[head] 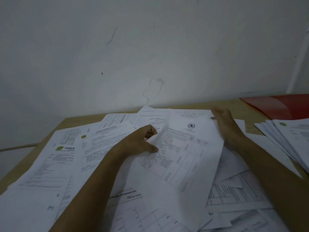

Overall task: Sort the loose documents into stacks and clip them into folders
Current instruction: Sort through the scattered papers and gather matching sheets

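Loose white printed documents cover most of the wooden table, overlapping at odd angles. On top in the middle lies a sheet with a round emblem and a table of figures. My left hand pinches this sheet's left edge between thumb and fingers, and the paper buckles there. My right hand is blurred, its fingers straight, flat over the sheet's far right corner. A fanned stack of papers lies at the right. A red folder lies at the far right by the wall.
The wooden table shows bare along its left and far edges. A white wall rises directly behind the table. More sheets with tables lie near the front right under my right forearm.
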